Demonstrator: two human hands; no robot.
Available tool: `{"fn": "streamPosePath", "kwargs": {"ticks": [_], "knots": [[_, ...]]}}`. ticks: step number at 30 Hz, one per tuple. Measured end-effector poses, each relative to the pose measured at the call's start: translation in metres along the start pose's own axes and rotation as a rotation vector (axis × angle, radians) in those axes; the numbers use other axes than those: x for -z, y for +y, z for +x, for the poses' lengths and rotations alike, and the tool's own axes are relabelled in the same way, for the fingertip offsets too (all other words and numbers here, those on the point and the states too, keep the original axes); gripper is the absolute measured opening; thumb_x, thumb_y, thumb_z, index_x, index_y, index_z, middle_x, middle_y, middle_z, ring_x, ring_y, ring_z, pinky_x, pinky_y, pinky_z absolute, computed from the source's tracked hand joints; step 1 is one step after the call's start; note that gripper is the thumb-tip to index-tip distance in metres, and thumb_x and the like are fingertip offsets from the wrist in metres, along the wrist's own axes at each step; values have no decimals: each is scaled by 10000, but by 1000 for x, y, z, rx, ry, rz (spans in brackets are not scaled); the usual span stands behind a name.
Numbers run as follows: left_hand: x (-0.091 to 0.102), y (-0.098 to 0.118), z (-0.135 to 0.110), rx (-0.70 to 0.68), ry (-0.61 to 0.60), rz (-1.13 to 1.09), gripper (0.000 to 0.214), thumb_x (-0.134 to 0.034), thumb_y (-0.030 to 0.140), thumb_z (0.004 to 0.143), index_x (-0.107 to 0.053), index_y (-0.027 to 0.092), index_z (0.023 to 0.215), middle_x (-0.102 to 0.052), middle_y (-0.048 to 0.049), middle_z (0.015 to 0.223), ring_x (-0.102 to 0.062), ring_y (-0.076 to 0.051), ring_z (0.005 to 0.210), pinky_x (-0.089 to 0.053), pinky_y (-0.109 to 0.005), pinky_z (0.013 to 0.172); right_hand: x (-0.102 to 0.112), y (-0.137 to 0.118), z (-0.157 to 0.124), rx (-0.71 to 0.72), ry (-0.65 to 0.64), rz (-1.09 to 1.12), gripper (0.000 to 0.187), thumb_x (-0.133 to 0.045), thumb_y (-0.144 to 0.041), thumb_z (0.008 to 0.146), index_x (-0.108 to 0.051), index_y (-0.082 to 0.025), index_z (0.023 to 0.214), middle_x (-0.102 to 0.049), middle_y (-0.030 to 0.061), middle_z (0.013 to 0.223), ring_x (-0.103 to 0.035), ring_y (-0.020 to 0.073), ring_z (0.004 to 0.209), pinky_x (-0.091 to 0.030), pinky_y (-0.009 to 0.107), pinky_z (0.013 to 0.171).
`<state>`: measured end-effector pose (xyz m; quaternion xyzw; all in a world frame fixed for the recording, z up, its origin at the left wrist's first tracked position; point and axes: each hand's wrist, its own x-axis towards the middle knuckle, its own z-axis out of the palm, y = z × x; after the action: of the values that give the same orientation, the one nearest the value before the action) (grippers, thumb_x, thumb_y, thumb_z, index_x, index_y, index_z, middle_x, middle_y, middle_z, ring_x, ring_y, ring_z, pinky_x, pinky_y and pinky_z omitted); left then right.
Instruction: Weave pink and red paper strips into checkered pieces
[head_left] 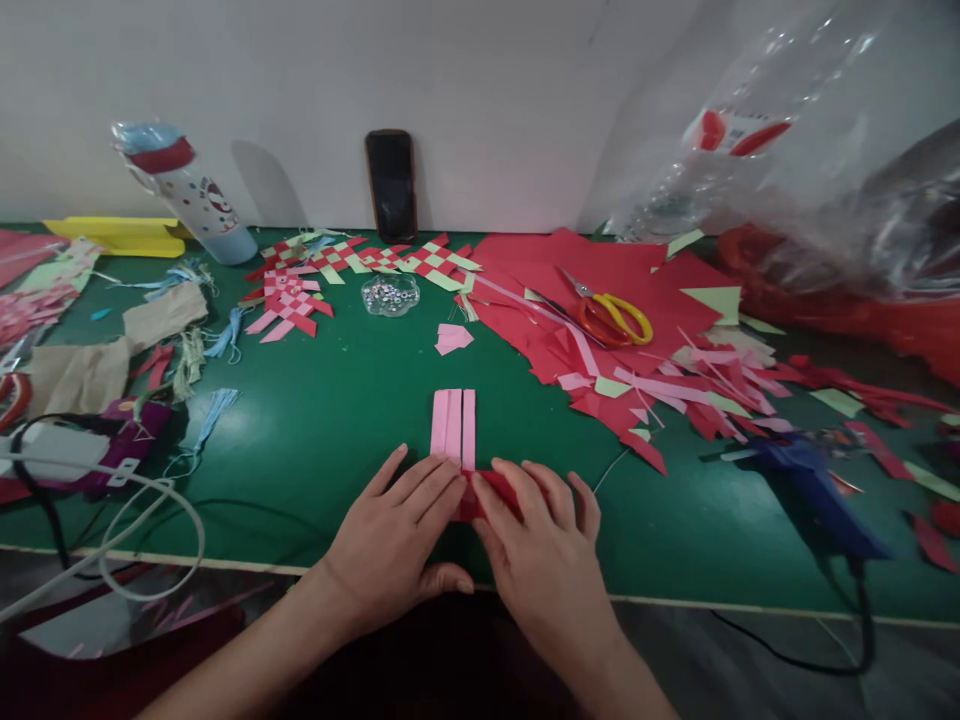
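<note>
Pink paper strips point(448, 420) lie upright side by side on the green table, with narrow gaps between some of them. Red paper point(506, 487) crosses their lower end and runs to the right, mostly under my fingers. My left hand point(401, 530) lies flat over the left and lower part of the pink strips, its fingers stretched forward and its thumb apart. My right hand point(544, 535) has its fingers curved over the red paper, with index finger and thumb close to where it meets the pink strips. The fingertips of both hands nearly touch.
Scissors point(619, 318) rest on large red sheets point(510, 265) among paper scraps. A bead dish point(390, 296), woven paper pieces point(289, 300), a phone point(391, 185) and a bottle point(191, 195) stand or lie behind. A blue corded tool point(814, 490) is right; cables point(187, 500) and tassels point(217, 415) are left.
</note>
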<state>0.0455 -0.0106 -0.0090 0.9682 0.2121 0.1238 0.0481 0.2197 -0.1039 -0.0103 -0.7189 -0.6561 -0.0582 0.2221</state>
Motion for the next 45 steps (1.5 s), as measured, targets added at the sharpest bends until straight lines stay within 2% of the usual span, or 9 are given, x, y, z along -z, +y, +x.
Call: {"fn": "streamPosePath", "kwargs": {"ticks": [6,11,17,22,27,29,37,42,45], "knots": [[2,0,0,-13,-26,30,827,-273,765,865,-522,136,1341,-533,-82,1411,-448,-246,1320,-92,-428,1203,10,17,-7,-103,-2,-84,270,-537,-361,926,-697,-309,1137,-637,40,1281,-497,312,1213,-201,606,1083],[1,1,-1,-8,-36,34,845,-285,780,849,-514,139,1349,-520,-83,1423,-437,-243,1333,-119,-428,1200,22,38,-16,-144,28,-160,295,-476,-341,952,-706,-300,1132,-649,63,1257,-519,326,1192,-263,618,1038],[0,1,-1,-11,-7,57,814,-334,760,854,-494,144,1362,-524,-89,1418,-438,-225,1333,-144,-415,1198,23,48,-22,-182,57,-187,286,-472,-323,952,-714,-310,1106,-642,69,1254,-515,331,1202,-290,628,1020],[0,2,-2,-4,-53,54,810,-331,752,859,-460,156,1391,-500,-107,1435,-425,-240,1344,-170,-449,1193,16,34,-23,-190,108,-183,305,-489,-306,949,-689,-198,1152,-576,136,1335,-458,347,1265,-354,569,1013],[0,2,-3,0,-52,38,806,-344,742,864,-466,136,1382,-515,-118,1418,-439,-244,1330,-175,-455,1191,4,-6,-24,25,0,10,347,-515,-394,931,-649,-245,1214,-550,66,1400,-399,333,1324,-233,579,1097],[1,2,-2,-1,-55,41,794,-349,735,868,-471,141,1380,-513,-120,1419,-438,-247,1331,-182,-455,1187,3,-11,-25,33,-4,17,339,-518,-401,930,-657,-249,1200,-556,61,1397,-404,327,1322,-211,578,1105],[0,1,-2,0,-51,31,788,-330,736,874,-473,152,1383,-495,-116,1437,-419,-245,1344,-150,-451,1190,26,25,-47,-131,47,-83,297,-487,-327,949,-690,-253,1153,-601,83,1336,-478,350,1260,-316,596,1034],[3,2,-1,14,-74,24,790,-327,734,876,-459,146,1388,-495,-121,1434,-422,-252,1339,-166,-469,1180,29,32,-52,-94,37,-90,311,-479,-276,950,-664,-201,1188,-529,128,1389,-425,357,1305,-368,576,1019],[10,4,3,40,-111,-4,751,-352,718,882,-476,157,1366,-513,-124,1412,-439,-260,1318,-162,-500,1169,28,28,-42,4,65,-57,350,-481,-222,942,-599,-136,1260,-483,168,1415,-382,334,1346,-372,542,1050]]}}
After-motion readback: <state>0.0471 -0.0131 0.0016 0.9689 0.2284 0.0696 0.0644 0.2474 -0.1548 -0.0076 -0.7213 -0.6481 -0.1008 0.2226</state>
